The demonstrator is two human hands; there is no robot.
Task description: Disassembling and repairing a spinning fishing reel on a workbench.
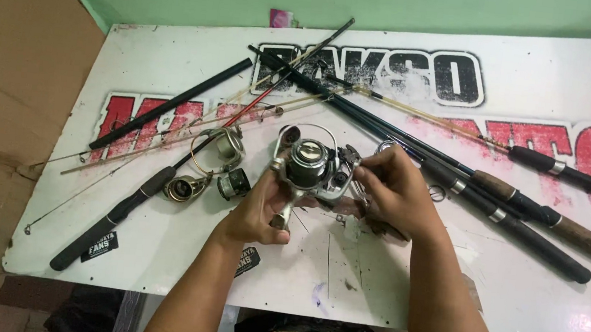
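Reel: a silver spinning reel (pixel 310 166) is held up just above the white board (pixel 514 295), mid-table, spool facing the camera.
Left hand: the left hand (pixel 262 210) is closed around the reel's foot and stem, steadying it.
Right hand: the right hand (pixel 396 190) pinches the reel's side with its fingertips, seemingly to work a small part.
Around: loose reel parts (pixel 208 172) lie left; fishing rods (pixel 509 201) fan out behind.
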